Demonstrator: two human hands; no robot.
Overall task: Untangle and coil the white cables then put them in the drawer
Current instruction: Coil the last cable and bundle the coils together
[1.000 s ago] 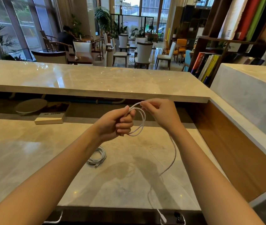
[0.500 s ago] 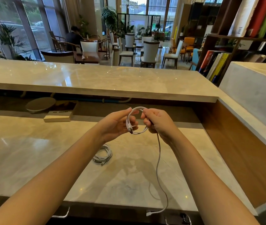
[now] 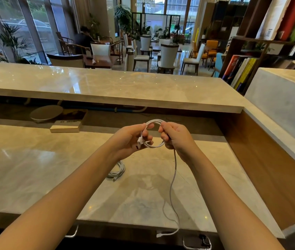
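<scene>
A white cable [image 3: 153,122] is wound into a small loop held between both hands above the marble counter [image 3: 35,170]. My left hand [image 3: 130,139] pinches the loop's left side, with a white plug hanging at its fingers. My right hand [image 3: 176,136] grips the loop's right side. The cable's loose tail [image 3: 174,177] drops from my right hand, curves across the counter and ends in a plug [image 3: 159,235] over the front edge. A second white cable [image 3: 118,170], coiled, lies on the counter under my left wrist. Drawer handles [image 3: 72,233] show below the front edge.
A raised marble ledge [image 3: 107,87] runs across behind the counter. Under it sit a round white plate [image 3: 45,112] and a book [image 3: 66,126]. A wood-lined side wall [image 3: 269,168] closes the right. A dark object [image 3: 201,240] rests by another handle at the bottom right.
The loop has gained turns and tightened between my hands. The hanging tail is shorter, and its end plug has been drawn up from below the counter edge to the edge.
</scene>
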